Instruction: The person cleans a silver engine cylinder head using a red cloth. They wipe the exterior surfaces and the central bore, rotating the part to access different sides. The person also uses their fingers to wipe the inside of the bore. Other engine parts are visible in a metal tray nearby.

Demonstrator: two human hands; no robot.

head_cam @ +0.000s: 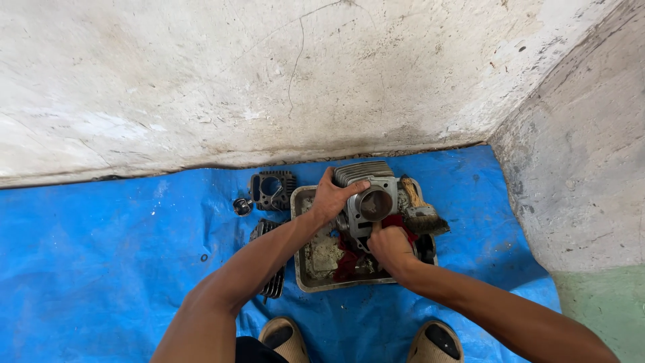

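My left hand point(331, 199) grips the left side of a grey finned engine cylinder point(366, 190), with the thumb on its top face. The cylinder stands tilted over a dirty metal tray point(299, 267), its round bore facing me. My right hand point(390, 247) holds a red rag point(347, 263) against the cylinder's lower edge. The rag hangs down into the tray.
A worn paintbrush point(420, 212) lies on the tray's right side. A dark engine casting point(272, 190) and a small round part point(242, 206) rest on the blue tarp point(101, 249) left of the tray. Another finned part point(273, 284) lies under my left forearm. Concrete walls stand behind and right. My sandals point(285, 338) show at the bottom.
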